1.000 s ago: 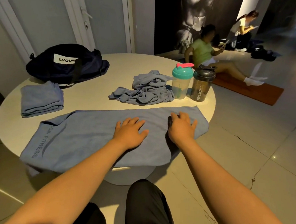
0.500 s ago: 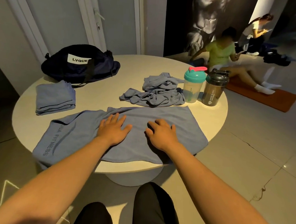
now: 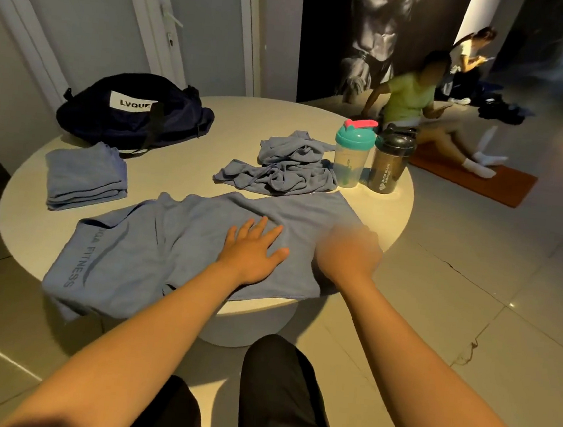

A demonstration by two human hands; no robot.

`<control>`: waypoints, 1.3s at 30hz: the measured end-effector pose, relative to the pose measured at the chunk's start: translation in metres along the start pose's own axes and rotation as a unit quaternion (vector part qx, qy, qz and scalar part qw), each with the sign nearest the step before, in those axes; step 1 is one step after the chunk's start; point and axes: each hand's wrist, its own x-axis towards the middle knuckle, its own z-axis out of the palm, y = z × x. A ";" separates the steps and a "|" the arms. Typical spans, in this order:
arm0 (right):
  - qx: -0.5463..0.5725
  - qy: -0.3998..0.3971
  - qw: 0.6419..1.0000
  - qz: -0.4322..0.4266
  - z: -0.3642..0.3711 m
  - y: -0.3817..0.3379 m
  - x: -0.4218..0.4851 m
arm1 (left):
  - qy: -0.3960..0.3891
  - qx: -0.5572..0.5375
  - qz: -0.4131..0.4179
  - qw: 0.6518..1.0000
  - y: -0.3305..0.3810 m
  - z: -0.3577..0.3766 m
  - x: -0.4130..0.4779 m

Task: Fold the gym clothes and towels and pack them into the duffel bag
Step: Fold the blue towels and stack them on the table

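Note:
A long blue towel (image 3: 153, 245) printed with "FITNESS" lies spread across the near side of the round white table (image 3: 254, 121), its left end hanging over the edge. My left hand (image 3: 252, 248) rests flat on its middle, fingers apart. My right hand (image 3: 346, 254) is motion-blurred over the towel's right end, fingers spread, holding nothing. A folded blue towel (image 3: 86, 177) sits at the left. A crumpled blue garment (image 3: 284, 165) lies at the centre back. The navy duffel bag (image 3: 135, 111) with a white label stands at the back left, apparently closed.
A teal-lidded shaker bottle (image 3: 351, 154) and a black shaker bottle (image 3: 391, 162) stand at the table's right rim beside the crumpled garment. Two people sit on the floor beyond, one on an orange mat (image 3: 476, 177). My dark-trousered knees are below the table.
Both hands have slid over the spread towel, first leftward, then the right hand swept back right and is blurred. The towel's upper left edge has wrinkled. The camera view shifted.

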 end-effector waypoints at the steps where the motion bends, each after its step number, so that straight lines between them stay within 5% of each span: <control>1: -0.005 -0.003 1.000 0.019 -0.001 0.008 -0.002 | 0.004 0.008 0.016 1.000 0.005 0.001 0.000; 9: 0.076 0.156 0.984 -0.032 -0.025 0.011 -0.003 | -0.043 0.026 0.054 0.997 0.061 0.008 0.004; 12: 0.169 0.178 0.961 -0.124 -0.033 -0.005 -0.001 | -0.031 -0.139 0.054 0.988 0.065 0.002 0.011; 14: 0.209 0.167 0.950 -0.160 -0.038 -0.023 -0.002 | 0.017 -0.410 0.025 0.911 0.061 -0.010 0.006; 16: 0.219 0.114 0.945 -0.215 -0.041 -0.046 -0.006 | 0.063 -0.615 -0.031 0.785 0.053 -0.027 -0.002; 18: 0.239 -0.024 0.924 -0.298 -0.040 -0.074 -0.014 | 0.095 -0.718 -0.061 0.687 0.035 -0.037 -0.005; 20: 0.292 -0.162 0.882 -0.332 -0.036 -0.095 -0.022 | 0.113 -0.752 -0.087 0.643 0.012 -0.044 -0.010; 22: 0.323 -0.122 0.883 -0.319 -0.026 -0.104 -0.023 | 0.123 -0.707 -0.128 0.684 -0.017 -0.046 -0.013; 25: 0.238 0.105 0.931 -0.257 -0.009 -0.099 -0.022 | 0.202 -0.567 -0.196 0.774 -0.056 -0.048 -0.023; 26: 0.216 0.118 0.939 -0.242 -0.003 -0.094 -0.019 | 0.235 -0.521 -0.212 0.793 -0.068 -0.048 -0.026; 31: 0.136 -0.091 0.943 -0.289 0.032 -0.084 -0.016 | 0.266 -0.338 -0.247 0.868 -0.111 -0.037 -0.044; 36: -0.021 -0.087 0.952 -0.294 0.037 -0.079 -0.017 | 0.183 -0.201 -0.217 0.937 -0.116 -0.025 -0.044; 39: -0.068 -0.043 0.970 -0.231 0.027 -0.067 -0.003 | 0.161 -0.276 -0.145 0.936 -0.096 -0.025 -0.041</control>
